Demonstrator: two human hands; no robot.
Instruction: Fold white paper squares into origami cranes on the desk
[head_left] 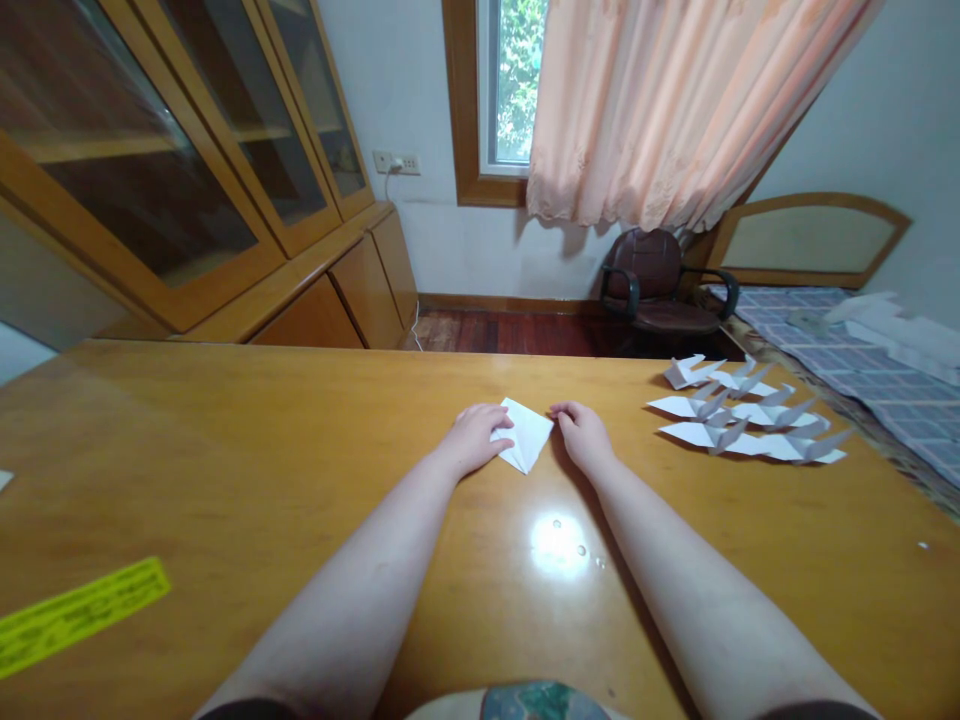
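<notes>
A person reaches both bare forearms over a glossy wooden table [300, 410]. On it, between the two hands, lies a small folded white paper [530, 432], a flat four-sided piece with creases and one corner pointing toward the person.

The left hand [478, 436] is at the paper's left side, loosely curved and partly open, its fingers and thumb lying on top of the paper with a gap between them. The right hand [583, 432] is at the paper's right corner, its fingers curled in with the thumb close to them; I cannot tell whether it pinches the corner or only rests just beside it.

Well to the right of the paper stand white paper birds [765, 412], grouped in rows, with pointed, raised parts. To the left of the paper and nearer the person, a yellow strip [82, 615] carries dark lettering too blurred to read.

Beyond the paper, past the table, are a dark armchair [652, 280] and a peach curtain [660, 110]; beyond it to the left stands a glass-fronted cabinet [285, 265].
</notes>
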